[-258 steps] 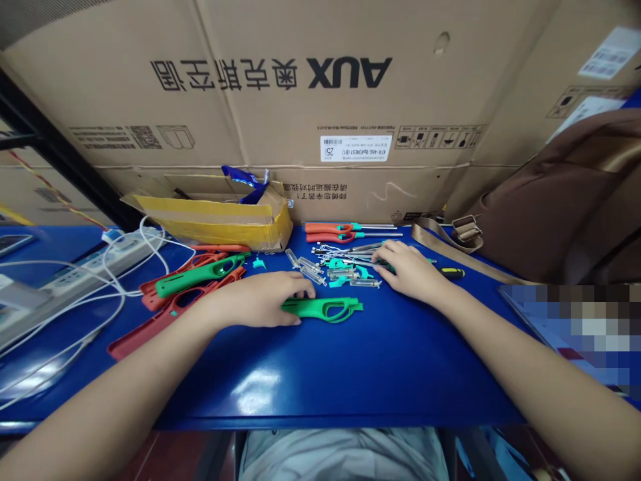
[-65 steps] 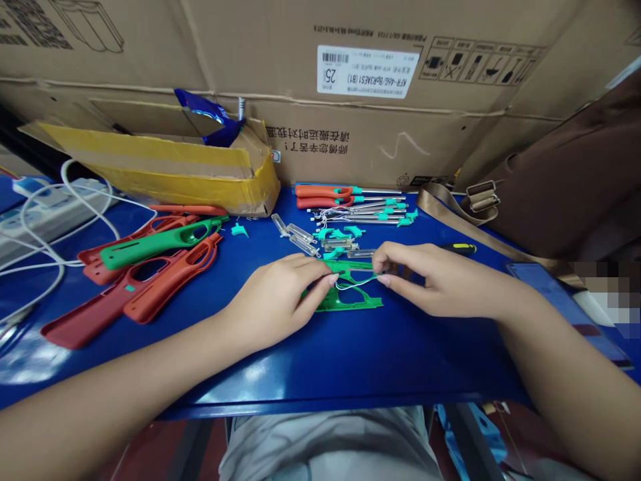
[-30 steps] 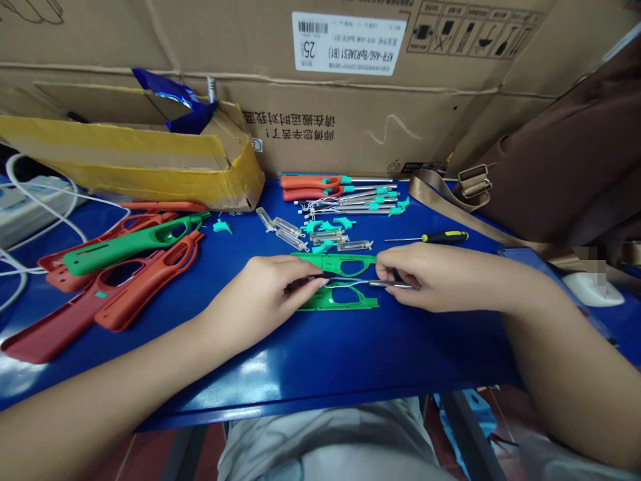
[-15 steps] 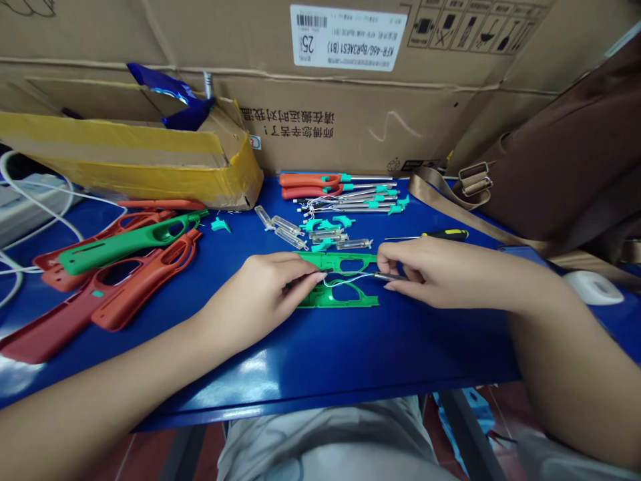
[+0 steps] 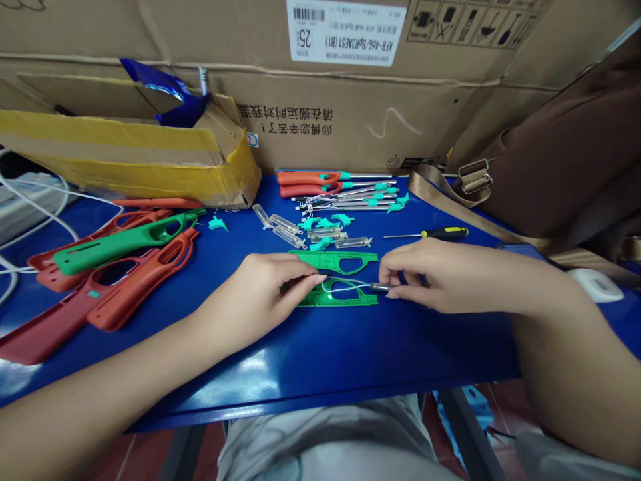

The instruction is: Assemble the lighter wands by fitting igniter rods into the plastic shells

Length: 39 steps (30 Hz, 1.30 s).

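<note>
Two green lighter shell halves lie one above the other on the blue table: the upper half and the lower half. My left hand is closed in a pinch over their left ends, holding the far end of the thin wires; its fingertips hide what sits on that end. Those wires run right to a metal lighter tube, which my right hand grips between thumb and fingers. The tube's near end hovers by the right tip of the lower half; the rest is hidden in my hand.
Behind the shells lie clear fuel tanks, teal triggers, wired metal tubes and orange lighters. A screwdriver rests beyond my right hand. Orange and green shells pile up left, before a taped box.
My right hand has come slightly towards me with the metal tube, from between the shell halves to the lower half's right tip. My left hand has barely moved.
</note>
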{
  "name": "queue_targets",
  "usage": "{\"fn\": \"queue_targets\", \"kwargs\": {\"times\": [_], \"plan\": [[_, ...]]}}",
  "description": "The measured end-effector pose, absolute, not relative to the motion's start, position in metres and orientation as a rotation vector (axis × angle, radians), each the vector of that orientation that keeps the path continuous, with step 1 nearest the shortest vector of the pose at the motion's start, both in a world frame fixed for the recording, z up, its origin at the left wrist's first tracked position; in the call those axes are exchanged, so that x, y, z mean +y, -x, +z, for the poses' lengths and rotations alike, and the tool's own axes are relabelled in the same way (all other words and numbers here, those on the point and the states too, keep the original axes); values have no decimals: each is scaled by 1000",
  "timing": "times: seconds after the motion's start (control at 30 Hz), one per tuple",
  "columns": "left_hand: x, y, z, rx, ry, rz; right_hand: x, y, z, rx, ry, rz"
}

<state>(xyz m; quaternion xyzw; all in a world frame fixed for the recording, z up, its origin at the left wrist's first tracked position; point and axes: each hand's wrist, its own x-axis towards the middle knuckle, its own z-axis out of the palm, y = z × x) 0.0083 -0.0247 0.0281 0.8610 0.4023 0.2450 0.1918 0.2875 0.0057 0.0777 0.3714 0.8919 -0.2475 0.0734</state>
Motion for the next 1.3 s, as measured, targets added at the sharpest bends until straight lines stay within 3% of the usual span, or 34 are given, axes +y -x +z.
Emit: {"fn": "queue_targets", "kwargs": {"times": [0.63, 0.97, 1.3], "plan": [[-27, -7, 22, 1103, -2490, 696, 6, -285, 75, 2697, -1011, -689], [-28, -9, 24, 1189, -2452, 687, 4, -286, 75, 2694, -1192, -710], [-26, -9, 22, 1124, -2468, 663, 7, -283, 68, 2735, -980, -741]]}}
